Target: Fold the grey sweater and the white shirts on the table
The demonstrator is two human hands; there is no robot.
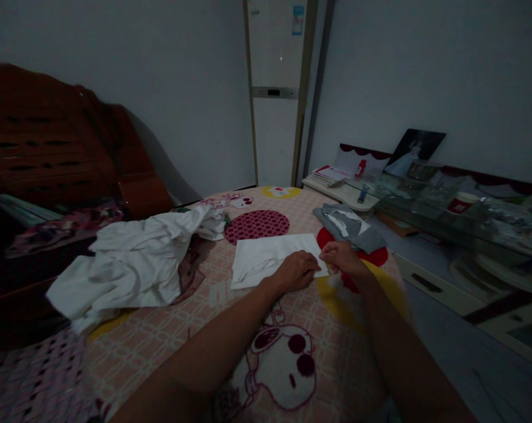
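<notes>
A folded white garment [266,254] lies flat on the cloth-covered table in front of me, with a few creases in its left half. My left hand [297,270] rests palm down on its right part, fingers lying over the fabric. At the right edge of the garment, my right hand [343,258] has thumb and fingers pinched together on the border. Just beyond that hand sits a folded grey garment [349,226] with a white patch on top. To the left, a rumpled heap of white clothing [133,258] spreads across the table.
A patterned tablecloth [283,364] covers the table. A wooden chair back [58,141] rises at left. On the right stands a glass-topped cabinet [424,205] with a paper cup [462,202], papers and a photo [413,151]. A tall white appliance [274,135] is in the corner.
</notes>
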